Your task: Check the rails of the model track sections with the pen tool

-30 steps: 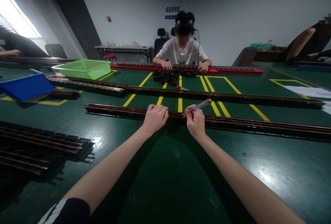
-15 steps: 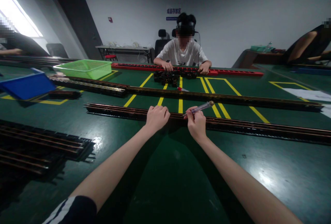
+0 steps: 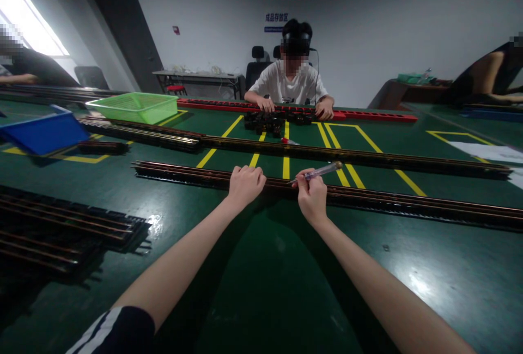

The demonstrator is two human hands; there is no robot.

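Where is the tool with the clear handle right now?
In the head view, the tool is right of centre, held in the right hand, its tip at the long dark strip under the left hand.

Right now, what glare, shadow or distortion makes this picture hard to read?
Head view: glare whitens patches of the green tabletop; the window is blown out; the dark rails at lower left sink into shadow; the door leans, probably lens distortion.

A dark navy sleeve [image 3: 133, 324] with white stripes — bare forearms, bare hands [image 3: 247, 186].
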